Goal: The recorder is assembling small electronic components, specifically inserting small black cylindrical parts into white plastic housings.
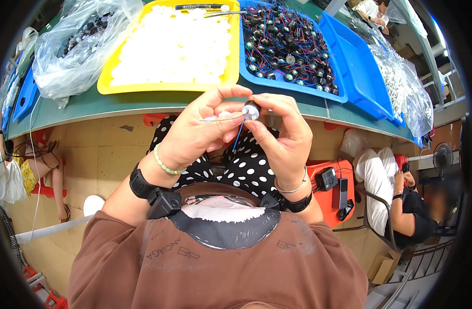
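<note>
Between thumb and fingers, my right hand (285,123) pinches a small round black component (252,109) with a white piece set in its face. A blue wire (239,135) hangs down from it. My left hand (202,126) is closed, its fingertips close to the component, with small white plastic pieces (223,114) showing among the fingers. A thin dark wire (226,120) runs from the component toward the left thumb. Both hands are above my lap, just in front of the table edge. Part of the left fingers' grip is hidden.
On the green table (128,103) stand a yellow tray (169,88) of white pieces, a blue tray (298,88) of wired black components, and another blue tray (367,92). Plastic bags (73,72) flank them. A red stool (323,206) bears devices; seated people are at both sides.
</note>
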The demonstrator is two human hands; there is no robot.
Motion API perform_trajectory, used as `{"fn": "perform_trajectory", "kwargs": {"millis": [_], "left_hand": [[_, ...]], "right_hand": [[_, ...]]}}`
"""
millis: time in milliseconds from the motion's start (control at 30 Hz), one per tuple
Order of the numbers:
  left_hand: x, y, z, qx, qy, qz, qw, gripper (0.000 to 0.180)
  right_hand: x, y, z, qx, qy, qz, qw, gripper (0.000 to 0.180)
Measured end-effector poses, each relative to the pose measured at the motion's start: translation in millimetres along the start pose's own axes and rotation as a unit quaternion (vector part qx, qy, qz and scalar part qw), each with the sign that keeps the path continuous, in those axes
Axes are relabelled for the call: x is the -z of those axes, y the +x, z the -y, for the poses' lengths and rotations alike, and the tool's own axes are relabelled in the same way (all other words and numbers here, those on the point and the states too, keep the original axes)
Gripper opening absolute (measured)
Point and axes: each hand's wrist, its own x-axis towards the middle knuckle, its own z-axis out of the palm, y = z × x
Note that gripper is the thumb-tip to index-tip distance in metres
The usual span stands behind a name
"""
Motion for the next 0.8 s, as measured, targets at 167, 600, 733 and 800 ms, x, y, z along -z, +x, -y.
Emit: {"fn": "perform_trajectory", "kwargs": {"millis": [167, 600, 733, 800], "left_hand": [[6.2, 4.1, -0.2, 0.036, -0.053, -0.005, 0.998, 0.037], [15.9, -5.2, -1.3, -0.043, 0.011, 0.03, 0.999, 0.036], [24.6, -11.4, -14.2, -0.055, 0.054, -0.04, 0.996, 0.037], [31.6, -13.3, -29.1, -0.091, -0.039, -0.117, 0.988, 0.037]], "right_hand": [[-7.8, 2.1, -2.7, 0.019, -0.009, -0.019, 1.0, 0.033], [-15.3, 0.8, 5.0, -0.1, 0.124, 0.022, 0.987, 0.028], [-27.9, 12.1, 11.2, -0.087, 0.142, 0.03, 0.986, 0.038], [-26.6, 13.2, 5.1, -0.069, 0.14, 0.04, 0.987, 0.042]]}}
